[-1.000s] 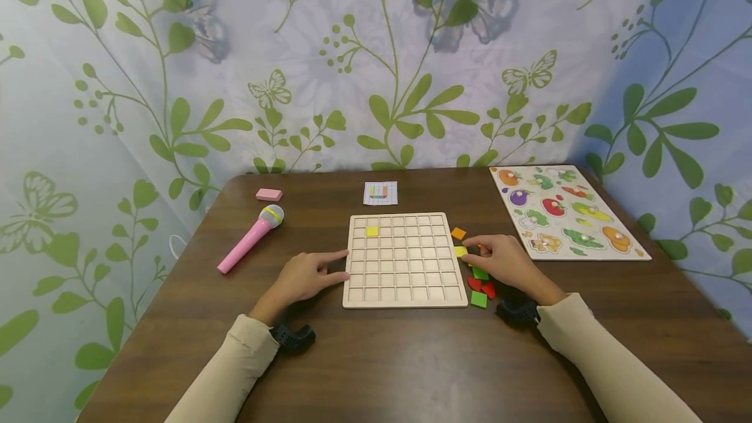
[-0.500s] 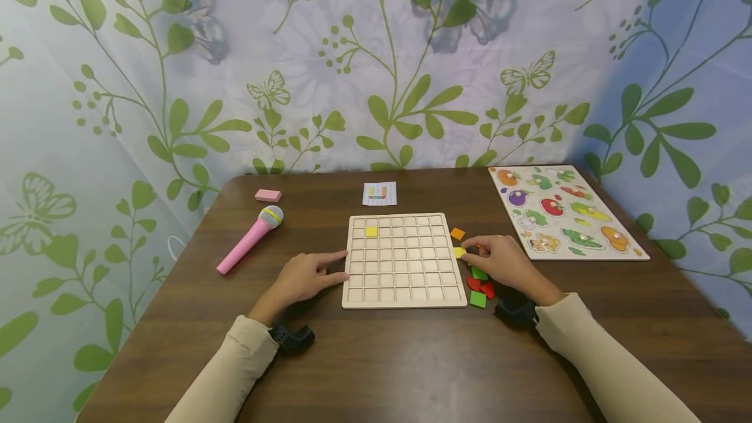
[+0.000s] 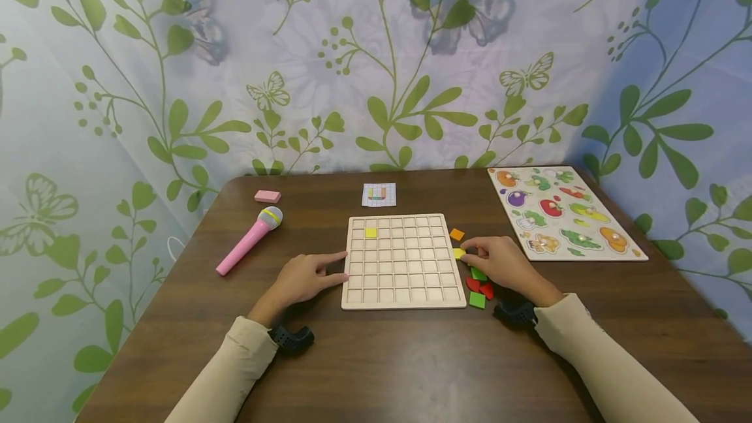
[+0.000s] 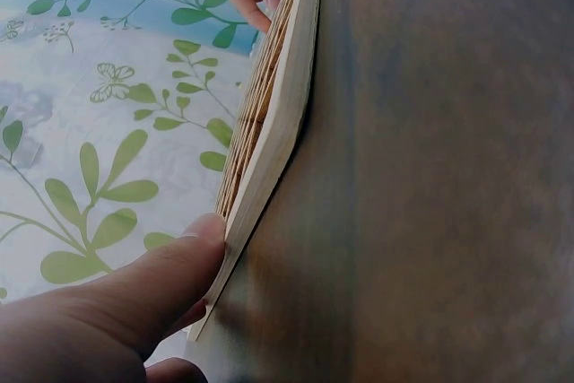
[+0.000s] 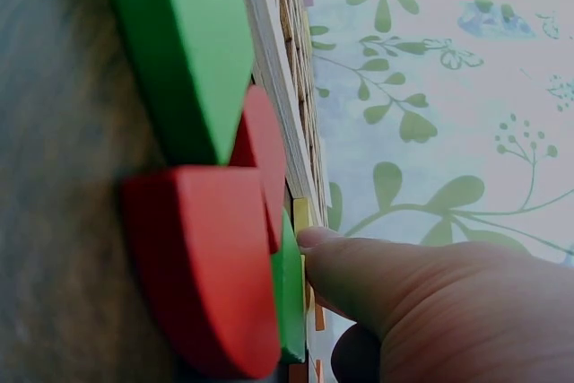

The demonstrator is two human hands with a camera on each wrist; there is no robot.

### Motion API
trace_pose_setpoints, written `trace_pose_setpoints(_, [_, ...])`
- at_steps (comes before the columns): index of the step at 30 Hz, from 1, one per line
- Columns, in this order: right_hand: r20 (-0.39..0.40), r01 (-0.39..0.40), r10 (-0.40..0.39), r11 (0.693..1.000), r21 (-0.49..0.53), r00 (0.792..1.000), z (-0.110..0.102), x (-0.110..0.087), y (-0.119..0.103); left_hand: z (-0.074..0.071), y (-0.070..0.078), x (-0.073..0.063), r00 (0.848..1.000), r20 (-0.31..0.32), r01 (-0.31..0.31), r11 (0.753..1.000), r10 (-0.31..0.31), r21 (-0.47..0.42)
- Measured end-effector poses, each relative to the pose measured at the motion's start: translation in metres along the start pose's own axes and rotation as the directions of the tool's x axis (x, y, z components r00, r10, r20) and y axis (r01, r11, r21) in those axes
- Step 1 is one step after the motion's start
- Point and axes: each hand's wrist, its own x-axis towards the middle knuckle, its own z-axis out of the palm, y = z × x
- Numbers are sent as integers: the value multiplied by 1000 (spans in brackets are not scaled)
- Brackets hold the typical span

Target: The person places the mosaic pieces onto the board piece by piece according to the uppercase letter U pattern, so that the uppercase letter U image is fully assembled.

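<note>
A pale wooden grid board (image 3: 404, 273) lies flat on the brown table, with one yellow square tile (image 3: 371, 232) in a cell near its upper left. My left hand (image 3: 301, 279) touches the board's left edge with straight thumb and index fingertips; in the left wrist view the thumb (image 4: 170, 271) rests against that edge. Just off the board's right edge, my right hand (image 3: 498, 260) pinches another yellow tile (image 3: 458, 254). Around that hand lie an orange tile (image 3: 457, 234), green tiles (image 3: 478, 299) and red curved pieces (image 3: 486, 290), some partly hidden under the fingers.
Behind the board lies a small printed pattern card (image 3: 378, 194). A pink toy microphone (image 3: 249, 240) and a pink block (image 3: 267, 196) are at the left. A vegetable puzzle board (image 3: 564, 214) occupies the back right, and a leafy curtain (image 3: 329, 103) hangs behind the table.
</note>
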Motion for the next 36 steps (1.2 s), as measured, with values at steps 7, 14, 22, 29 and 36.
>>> trace_pose_setpoints(7, [-10, 17, -17, 999, -27, 1000, 0, 1, 1, 0, 1, -1, 1000, -13, -12, 1000, 12, -3])
trace_pose_setpoints(14, [-1, 19, -19, 999, -36, 1000, 0, 2, 2, 0, 1, -3, 1000, -22, -22, 1000, 22, -8])
trace_pose_setpoints(22, [-4, 11, -11, 1000, -25, 1000, 0, 0, 1, 2, -1, -2, 1000, -19, -18, 1000, 18, -1])
trace_pose_setpoints(29, [-24, 1, -1, 1000, -15, 1000, 0, -2, -1, 1, -1, -2, 1000, -16, -20, 1000, 20, 5])
trace_pose_setpoints(36, [-24, -15, 14, 1000, -13, 1000, -3, -1, -4, 0, 0, -2, 1000, -12, -18, 1000, 18, 9])
